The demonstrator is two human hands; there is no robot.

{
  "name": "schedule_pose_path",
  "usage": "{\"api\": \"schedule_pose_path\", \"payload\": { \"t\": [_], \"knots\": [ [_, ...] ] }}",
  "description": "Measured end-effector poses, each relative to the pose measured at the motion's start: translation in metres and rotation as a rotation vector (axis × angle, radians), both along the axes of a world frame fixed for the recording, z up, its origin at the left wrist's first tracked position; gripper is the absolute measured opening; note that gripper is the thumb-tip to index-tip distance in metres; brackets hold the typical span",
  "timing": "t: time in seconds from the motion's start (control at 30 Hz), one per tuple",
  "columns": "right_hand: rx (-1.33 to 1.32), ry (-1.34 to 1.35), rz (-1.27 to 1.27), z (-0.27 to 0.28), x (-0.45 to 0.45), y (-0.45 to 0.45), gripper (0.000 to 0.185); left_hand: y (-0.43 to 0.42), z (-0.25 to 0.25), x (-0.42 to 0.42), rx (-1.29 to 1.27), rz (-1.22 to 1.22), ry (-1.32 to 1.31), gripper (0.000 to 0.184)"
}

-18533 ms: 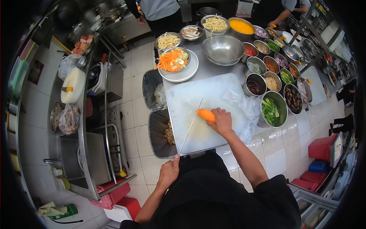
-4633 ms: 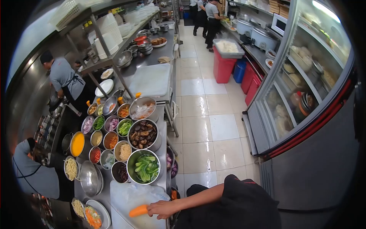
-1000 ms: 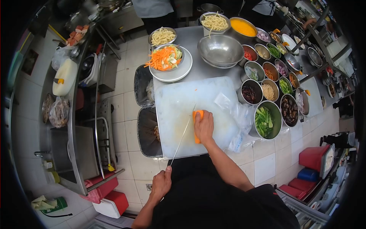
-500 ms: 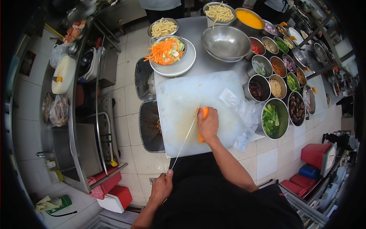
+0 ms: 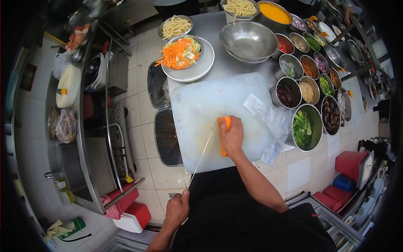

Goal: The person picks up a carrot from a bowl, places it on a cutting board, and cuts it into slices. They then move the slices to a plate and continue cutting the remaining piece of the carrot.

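An orange carrot piece (image 5: 224, 122) lies lengthwise on the white cutting board (image 5: 193, 105). My right hand (image 5: 232, 136) is closed over it, fingers on its top and right side. My left hand (image 5: 177, 208) is wrapped round the handle of a long knife (image 5: 202, 153), below the board's front edge. The blade slants up and to the right, its tip at the upper left end of the carrot. A tiny orange bit (image 5: 221, 90) lies farther up the board. A clear plastic bag (image 5: 275, 122) rests on the board's right side.
Behind the board stand a bowl of shredded carrot and cabbage (image 5: 181, 53) on a white plate (image 5: 205, 67), noodle bowls and an empty steel bowl (image 5: 249, 40). Metal pots of ingredients crowd the right, greens (image 5: 303, 128) nearest. Black bins (image 5: 161, 138) stand left, beyond them a sink counter (image 5: 90, 168).
Since the earliest frame the carrot has turned from sideways to lengthwise. Over the last second, both hands and the knife stay nearly in place around the carrot, while the view shifts slightly.
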State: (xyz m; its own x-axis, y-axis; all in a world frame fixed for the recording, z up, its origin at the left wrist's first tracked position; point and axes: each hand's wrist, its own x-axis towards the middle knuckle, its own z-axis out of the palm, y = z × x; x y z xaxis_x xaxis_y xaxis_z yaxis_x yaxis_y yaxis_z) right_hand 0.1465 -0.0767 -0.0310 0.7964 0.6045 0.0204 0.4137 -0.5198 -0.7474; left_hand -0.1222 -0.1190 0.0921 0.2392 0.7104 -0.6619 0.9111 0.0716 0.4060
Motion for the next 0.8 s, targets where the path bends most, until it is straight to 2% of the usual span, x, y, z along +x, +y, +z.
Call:
{"api": "schedule_pose_path", "payload": {
  "t": [0.53,0.7,0.8],
  "knots": [
    [0.064,-0.054,-0.016,0.001,0.0,0.001,0.039,0.001,0.018,0.009,-0.032,-0.036,0.073,0.061],
    [0.065,-0.044,0.0,0.0,0.001,0.0,0.038,0.015,-0.045,0.031,0.023,-0.052,0.018,0.064],
    [0.035,-0.024,-0.017,0.002,0.0,0.002,0.038,0.026,-0.048,0.042,0.026,-0.041,-0.02,0.065]
  ]
}}
